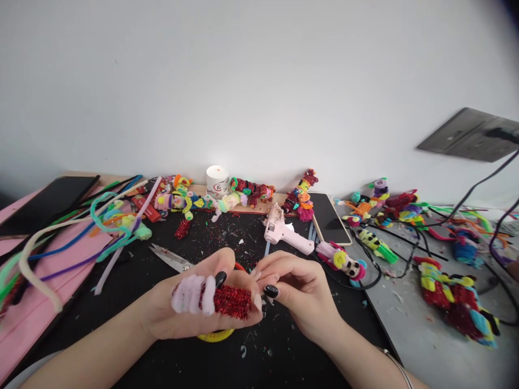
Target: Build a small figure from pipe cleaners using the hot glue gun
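Note:
In my left hand (203,302) lies a pipe-cleaner figure piece, its fingers curled round it. One end is a pale lilac coil (192,295); the other is glittery red tinsel pipe cleaner (233,301). My right hand (295,286) is close by, thumb and index fingertip pressed together beside the left fingertips. Whatever sits in that pinch is too small to make out. Scissors (172,259) lie partly hidden behind my left hand, and a yellow ring-shaped item (217,336) shows below it. A pale pink glue gun (286,233) rests just beyond my right hand.
Loose pipe cleaners (87,254) spread over pink sheets at the left. Finished pipe-cleaner figures (454,300) lie at the right and along the back. A white paper cup (218,181), a phone (330,219) and dark cables (379,281) surround the littered black mat (292,362).

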### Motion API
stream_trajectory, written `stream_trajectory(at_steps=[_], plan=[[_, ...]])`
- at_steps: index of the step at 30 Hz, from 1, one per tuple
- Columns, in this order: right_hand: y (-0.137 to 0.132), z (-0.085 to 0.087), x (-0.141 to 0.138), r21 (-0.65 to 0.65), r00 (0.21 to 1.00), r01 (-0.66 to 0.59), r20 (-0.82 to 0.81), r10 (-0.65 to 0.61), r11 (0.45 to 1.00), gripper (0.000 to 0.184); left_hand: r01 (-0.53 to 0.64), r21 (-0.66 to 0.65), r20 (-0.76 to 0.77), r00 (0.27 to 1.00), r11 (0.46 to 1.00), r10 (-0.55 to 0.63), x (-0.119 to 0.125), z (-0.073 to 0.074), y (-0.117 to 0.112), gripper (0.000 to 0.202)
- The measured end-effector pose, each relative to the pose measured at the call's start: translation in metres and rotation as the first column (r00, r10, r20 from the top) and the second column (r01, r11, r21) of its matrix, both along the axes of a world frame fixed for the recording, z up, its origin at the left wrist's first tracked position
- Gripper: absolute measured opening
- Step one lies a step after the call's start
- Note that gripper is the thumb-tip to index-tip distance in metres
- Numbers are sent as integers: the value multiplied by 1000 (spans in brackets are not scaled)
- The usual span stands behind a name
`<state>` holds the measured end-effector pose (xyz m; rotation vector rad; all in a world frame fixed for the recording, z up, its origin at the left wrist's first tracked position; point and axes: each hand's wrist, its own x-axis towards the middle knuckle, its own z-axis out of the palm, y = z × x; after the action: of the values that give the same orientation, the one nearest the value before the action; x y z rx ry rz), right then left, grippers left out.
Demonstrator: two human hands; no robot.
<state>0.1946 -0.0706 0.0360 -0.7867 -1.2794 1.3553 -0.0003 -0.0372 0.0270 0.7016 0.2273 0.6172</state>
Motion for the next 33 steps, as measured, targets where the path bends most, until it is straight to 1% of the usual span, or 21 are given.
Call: stream_trajectory(at_steps=[2, 4, 8, 9, 12, 14, 16, 18, 20, 21, 22, 23, 25, 26, 27, 30, 31, 33], plan=[[1, -2, 0, -24, 1000, 12, 4, -12, 1000, 6, 123, -90, 135, 985, 988, -110, 1, -1, 1, 19], [2, -5, 0, -58, 999, 31, 8, -31, 998, 5, 158, -130, 216, 968, 979, -127, 2, -2, 3, 15], [5, -11, 0, -100, 998, 63, 12, -62, 993, 3, 108, -170, 223, 972, 979, -68, 4, -6, 5, 18], [6, -12, -1, -105, 997, 73, 23, -71, 992, 4, 109, -176, 222, 973, 978, -69, 4, -8, 6, 18], [10, -14, 0, -108, 985, 133, 124, -120, 985, 7, 49, -203, 198, 980, 978, -8, 5, -12, 8, 24], [13, -15, 1, -70, 954, 202, 241, -180, 977, 7, -30, -203, 157, 986, 979, 62, 7, -15, 10, 25], [15, -18, 4, 1, 902, 273, 348, -256, 962, 13, -104, -176, 118, 985, 979, 126, 9, -17, 13, 23], [16, -20, 6, 96, 852, 326, 402, -336, 941, 21, -171, -110, 54, 983, 979, 178, 12, -19, 15, 22], [15, -21, 8, 231, 807, 340, 425, -409, 912, 24, -241, 17, -58, 969, 970, 242, 14, -21, 15, 19], [13, -21, 8, 302, 787, 328, 437, -436, 895, 24, -282, 111, -136, 946, 953, 295, 15, -21, 14, 15], [12, -21, 9, 366, 768, 302, 454, -452, 880, 22, -298, 225, -201, 917, 928, 344, 15, -21, 13, 12], [10, -21, 9, 412, 753, 267, 476, -455, 871, 19, -288, 325, -247, 894, 901, 374, 15, -21, 12, 12], [8, -21, 8, 429, 736, 206, 525, -428, 880, 16, -244, 479, -293, 861, 844, 415, 15, -19, 9, 14], [7, -22, 8, 419, 729, 183, 550, -409, 889, 15, -210, 553, -312, 845, 806, 434, 14, -18, 8, 15], [7, -22, 7, 411, 720, 166, 570, -395, 896, 15, -174, 627, -329, 824, 760, 461, 14, -16, 7, 15], [6, -25, 6, 402, 701, 131, 609, -372, 906, 18, -74, 808, -341, 750, 584, 567, 12, -12, 5, 13], [6, -25, 6, 406, 697, 122, 615, -370, 906, 19, -53, 844, -332, 729, 533, 598, 11, -11, 5, 13], [6, -26, 5, 420, 687, 110, 623, -374, 901, 20, -27, 887, -312, 699, 460, 643, 11, -11, 5, 15]])
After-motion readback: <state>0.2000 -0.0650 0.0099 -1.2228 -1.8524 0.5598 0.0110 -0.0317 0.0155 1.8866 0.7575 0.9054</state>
